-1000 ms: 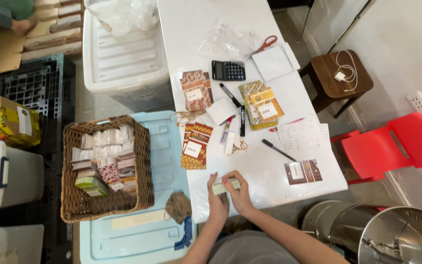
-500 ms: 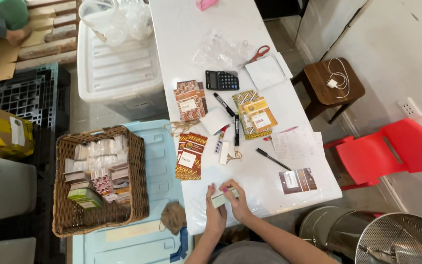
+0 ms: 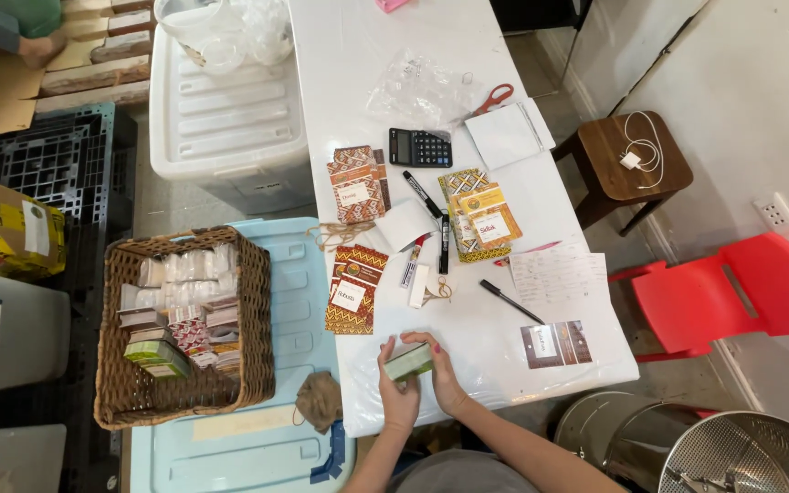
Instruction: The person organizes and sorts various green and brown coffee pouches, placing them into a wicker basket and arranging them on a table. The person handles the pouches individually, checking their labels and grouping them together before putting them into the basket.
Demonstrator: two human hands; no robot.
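Green block (image 3: 409,362) sits clamped between my left hand (image 3: 400,394) and right hand (image 3: 445,376) at the table's (image 3: 504,365) near edge, long axis running hand to hand.

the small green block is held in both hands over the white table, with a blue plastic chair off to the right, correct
Not quite: the plastic chair is red, not blue, as the head view shows. The rest holds: the left hand and right hand hold the small green block over the white table.
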